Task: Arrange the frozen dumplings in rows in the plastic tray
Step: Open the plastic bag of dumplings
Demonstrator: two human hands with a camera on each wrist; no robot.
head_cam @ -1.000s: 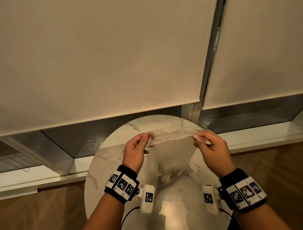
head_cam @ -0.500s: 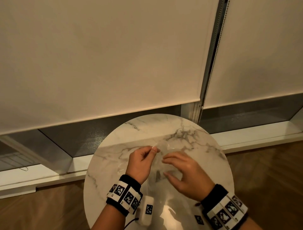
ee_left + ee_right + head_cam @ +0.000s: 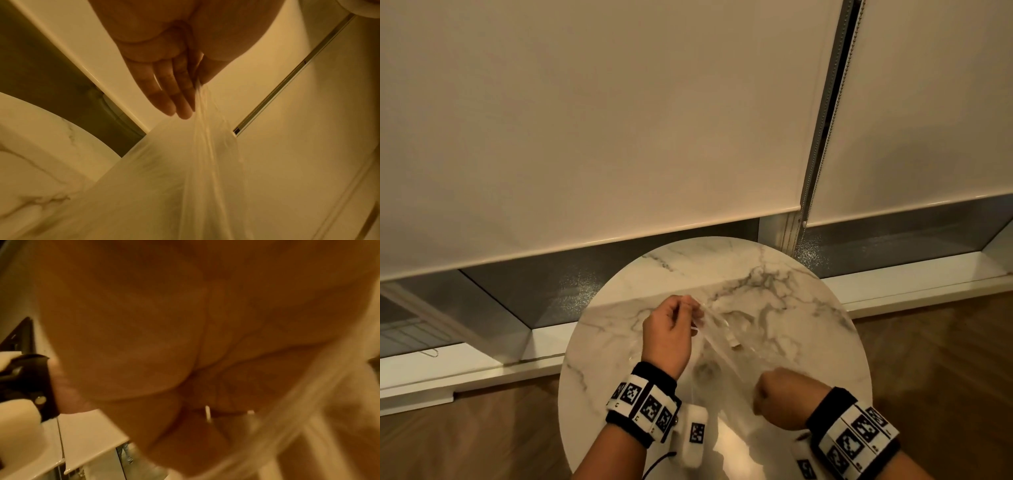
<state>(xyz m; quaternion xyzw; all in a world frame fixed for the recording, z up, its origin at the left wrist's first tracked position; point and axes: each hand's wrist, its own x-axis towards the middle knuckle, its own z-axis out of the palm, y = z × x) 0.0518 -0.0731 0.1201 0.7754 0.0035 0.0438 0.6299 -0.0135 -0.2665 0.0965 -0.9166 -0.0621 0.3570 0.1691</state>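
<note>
A clear plastic bag [image 3: 722, 346] is stretched slantwise above the round marble table [image 3: 774, 274]. My left hand [image 3: 688, 308] pinches its far upper end between thumb and fingers; in the left wrist view the bag [image 3: 205, 162] fans out from under those fingers [image 3: 176, 97]. My right hand [image 3: 774, 401] is closed in a fist round the bag's near lower end. The right wrist view shows mostly the palm [image 3: 185, 337], with blurred plastic [image 3: 308, 394] beside it. I see no dumplings and no tray in any view.
The table stands against a low white window ledge [image 3: 911, 287] with roller blinds [image 3: 619, 120] above it. Wooden floor [image 3: 465, 438] lies on both sides. White wrist-camera units [image 3: 693, 435] hang below my wrists over the table's near part.
Both hands have come down from holding the bag spread wide. My right hand let go of the top edge, slid toward me and gripped the bag's lower end, pulling it taut.
</note>
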